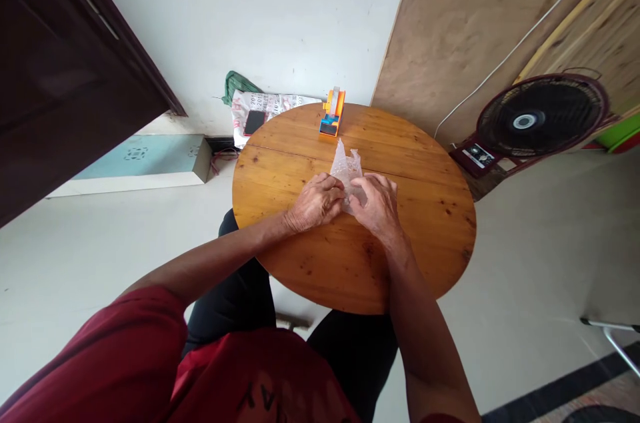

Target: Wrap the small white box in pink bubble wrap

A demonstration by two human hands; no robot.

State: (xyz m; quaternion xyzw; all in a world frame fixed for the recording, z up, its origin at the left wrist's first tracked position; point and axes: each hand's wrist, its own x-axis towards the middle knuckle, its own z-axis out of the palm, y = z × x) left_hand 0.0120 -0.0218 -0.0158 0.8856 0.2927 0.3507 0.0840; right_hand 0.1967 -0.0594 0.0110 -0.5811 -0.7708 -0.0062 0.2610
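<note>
A crumpled, translucent piece of what looks like bubble wrap [345, 166] lies on the round wooden table [305, 269], its pointed end facing away from me. My left hand [320, 201] is closed on the left side of the wrap, fingers curled and knuckles up. From the right, my right hand [376, 204] pinches the wrap with thumb and fingers bent over it. Whether anything lies inside the wrap is hidden by my fingers. Beyond it, near the far table edge, stands an orange tape dispenser [341, 106] with a roll of clear tape.
Behind the table's far left edge, a phone [255, 122] rests on a printed white bag [280, 103], with a green bag [240, 84] beside it. A dark red fan [543, 117] stands at the right. A long pale blue box [145, 159] lies by the wall.
</note>
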